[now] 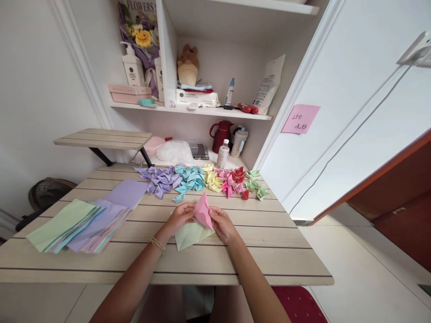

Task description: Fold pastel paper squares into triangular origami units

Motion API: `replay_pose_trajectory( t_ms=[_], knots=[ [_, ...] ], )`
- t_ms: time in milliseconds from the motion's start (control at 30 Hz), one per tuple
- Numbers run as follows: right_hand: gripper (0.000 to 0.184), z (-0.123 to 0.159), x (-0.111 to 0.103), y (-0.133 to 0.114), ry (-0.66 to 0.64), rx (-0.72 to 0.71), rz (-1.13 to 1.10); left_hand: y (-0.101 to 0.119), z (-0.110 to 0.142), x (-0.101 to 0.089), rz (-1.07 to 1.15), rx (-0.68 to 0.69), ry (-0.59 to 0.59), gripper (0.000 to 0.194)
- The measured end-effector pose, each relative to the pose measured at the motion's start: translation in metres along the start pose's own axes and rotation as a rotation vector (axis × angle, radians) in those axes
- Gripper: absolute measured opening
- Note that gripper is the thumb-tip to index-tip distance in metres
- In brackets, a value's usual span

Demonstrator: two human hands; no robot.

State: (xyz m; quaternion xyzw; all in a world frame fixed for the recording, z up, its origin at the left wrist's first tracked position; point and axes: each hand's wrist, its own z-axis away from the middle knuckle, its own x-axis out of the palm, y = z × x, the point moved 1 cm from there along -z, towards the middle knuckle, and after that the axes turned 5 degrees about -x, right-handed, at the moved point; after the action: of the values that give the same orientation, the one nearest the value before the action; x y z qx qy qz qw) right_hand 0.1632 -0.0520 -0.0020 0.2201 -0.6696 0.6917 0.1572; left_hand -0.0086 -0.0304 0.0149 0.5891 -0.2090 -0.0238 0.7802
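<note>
Grip: my left hand [182, 216] and right hand [222, 224] pinch the pink paper [203, 212], centre frame
Pink paper: part-folded, I judge
Green sheet [188, 235]: below it
Folded pieces [161, 180]: done, grouped by colour, above centre
Loose sheets [67, 224]: unshaped, lower left

Hands [182, 217]: two
Pink folded paper [203, 211]: one, held
Light-green sheet [190, 236] under hands: one
Folded paper pieces [161, 180]: dozens, overlapping, exact number unclear
Fanned sheets [97, 222]: many, edges too fine to count
Wall note [301, 119]: one
Plush toy [188, 65]: one
Red jug [222, 136]: one
Pink box [130, 94]: one
</note>
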Motion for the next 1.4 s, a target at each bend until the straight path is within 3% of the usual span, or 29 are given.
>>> replay_pose_trajectory(
  t_ms=[100,300,400,533,767,1033,1233,1400],
  knots=[
    [0.037,0.001,0.003,-0.001,-0.036,-0.026,0.09,0.0,-0.001,0.0,0.019,0.005,-0.008,0.035],
    [0.035,0.002,0.006,-0.005,-0.038,-0.292,0.667,0.001,-0.003,-0.003,-0.043,0.032,-0.026,0.038],
    [0.028,0.003,0.007,-0.004,-0.047,-0.351,0.787,0.0,-0.004,-0.005,-0.053,0.051,-0.01,0.04],
    [0.023,0.003,0.006,-0.003,-0.003,-0.431,0.836,-0.002,-0.006,-0.006,-0.013,0.105,0.034,0.04],
    [0.038,0.005,0.009,-0.004,0.005,-0.56,0.846,-0.005,-0.005,0.003,0.088,0.081,0.017,0.048],
    [0.041,0.005,0.011,-0.001,-0.031,-0.634,0.832,-0.006,-0.001,0.012,0.051,-0.083,-0.138,0.037],
    [0.037,0.002,0.009,-0.003,-0.093,-0.595,0.839,-0.007,-0.001,0.007,-0.02,-0.125,-0.098,0.035],
    [0.027,0.004,0.007,-0.011,-0.225,-0.471,0.712,-0.006,-0.003,-0.001,-0.09,-0.008,0.007,0.035]
  ],
)
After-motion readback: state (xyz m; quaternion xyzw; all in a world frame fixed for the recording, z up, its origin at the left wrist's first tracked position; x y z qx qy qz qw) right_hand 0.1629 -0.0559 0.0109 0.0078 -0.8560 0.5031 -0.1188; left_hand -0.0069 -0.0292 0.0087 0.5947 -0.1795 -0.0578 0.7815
